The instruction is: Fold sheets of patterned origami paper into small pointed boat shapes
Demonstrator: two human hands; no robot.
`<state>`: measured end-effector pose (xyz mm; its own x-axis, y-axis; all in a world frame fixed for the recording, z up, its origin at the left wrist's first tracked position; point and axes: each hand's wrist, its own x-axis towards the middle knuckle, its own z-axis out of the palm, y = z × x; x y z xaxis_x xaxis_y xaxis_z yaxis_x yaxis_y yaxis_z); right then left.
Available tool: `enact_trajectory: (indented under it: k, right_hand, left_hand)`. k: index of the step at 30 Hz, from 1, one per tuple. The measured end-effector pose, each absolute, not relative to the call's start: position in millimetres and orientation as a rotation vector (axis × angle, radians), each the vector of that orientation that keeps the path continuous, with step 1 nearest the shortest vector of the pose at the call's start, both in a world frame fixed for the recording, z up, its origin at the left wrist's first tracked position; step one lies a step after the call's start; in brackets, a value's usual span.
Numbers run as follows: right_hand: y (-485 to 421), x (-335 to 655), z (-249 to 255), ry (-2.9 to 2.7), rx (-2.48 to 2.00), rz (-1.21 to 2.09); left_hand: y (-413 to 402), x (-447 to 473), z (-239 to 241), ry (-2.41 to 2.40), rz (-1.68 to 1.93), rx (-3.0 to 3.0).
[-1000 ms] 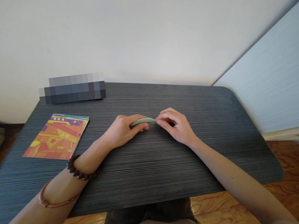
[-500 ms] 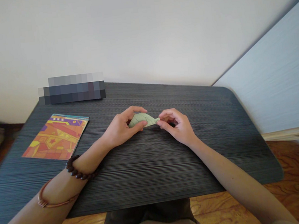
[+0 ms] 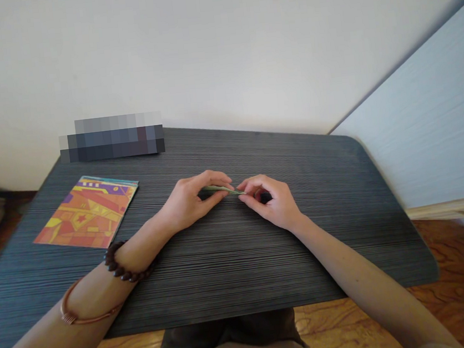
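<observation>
A small piece of folded green paper (image 3: 218, 188) is held just above the middle of the dark table (image 3: 225, 264), turned so that mostly its thin edge shows. My left hand (image 3: 195, 200) grips its wider left part between thumb and fingers. At the narrow right end, my right hand (image 3: 269, 197) pinches the tip with thumb and forefinger. The fingers of both hands hide part of the paper. On my left wrist are a dark bead bracelet and a thin reddish-brown bangle.
A stack of colourful printed sheets or booklets (image 3: 89, 212) lies on the left of the table. Behind it, near the wall, sits a blurred-out object (image 3: 115, 142). A pale panel (image 3: 439, 117) stands beyond the table's right side.
The folded green paper has turned from showing its broad creased face to showing its edge. My right hand has shifted slightly left, closer to my left hand.
</observation>
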<state>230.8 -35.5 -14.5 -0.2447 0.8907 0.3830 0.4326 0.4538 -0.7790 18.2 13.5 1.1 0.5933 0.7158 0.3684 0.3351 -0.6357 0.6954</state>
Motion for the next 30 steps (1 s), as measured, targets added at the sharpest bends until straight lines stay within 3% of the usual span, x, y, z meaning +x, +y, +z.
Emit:
enact_trajectory:
  k: [30]
  right_hand:
    - [-31.3, 233.5, -10.8, -2.06, -1.11, 0.658]
  left_hand:
    - [15.9, 18.7, -3.0, 0.858, 0.549, 2.268]
